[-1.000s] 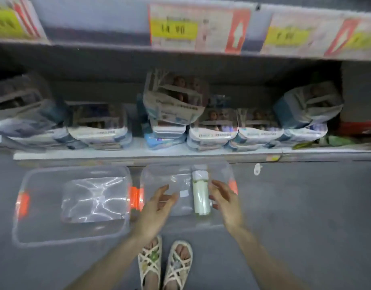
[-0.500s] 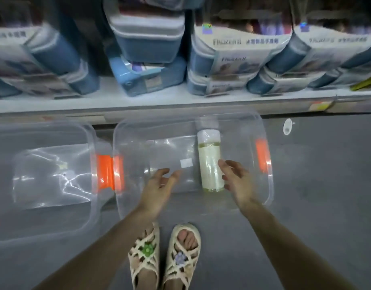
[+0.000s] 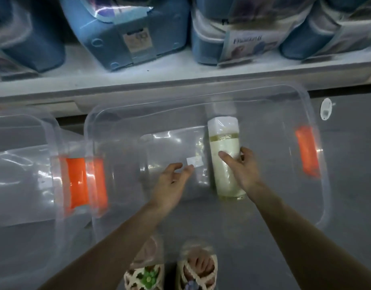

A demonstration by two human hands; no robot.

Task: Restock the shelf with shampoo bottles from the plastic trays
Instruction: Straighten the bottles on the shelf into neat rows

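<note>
Cream bottle grip: R hand (image 3: 243, 170) is grasping the shampoo bottle (image 3: 223, 143) at mid-body, w/ thumb lying across the front and fingers curling round its right side.
Bottle pos.: shampoo bottle is lying flat on the bottom of the clear tray (image 3: 318, 208), right of centre, w/ white cap pointing twd the shelf and base pointing twd the person.
Free hand: L hand (image 3: 172, 183) is hovering inside the same tray, just left of the bottle and apart from it. Fingers are hanging loose and spread, gripping nothing, w/ tips reaching near a small white sticker (image 3: 194, 161) on the tray bottom.
Clear tray: is sitting on the grey floor (image 3: 351, 164) w/ its far rim lying by the shelf edge and holding the one bottle. An orange handle (image 3: 307, 151) is showing at its right end.
2nd tray (image 3: 23, 126): is sitting just to the left, the two ends meeting at paired orange handles (image 3: 77, 183). Contents: can't tell, glare is washing it out.
Shelf (image 3: 159, 65): white, is carrying blue packs (image 3: 122, 28) side by side, some in clear wrap.
Floor bits: a round white tag (image 3: 326, 108) is lying just past the tray's far right corner. Feet in woven sandals (image 3: 197, 268) are standing at the near rim.
</note>
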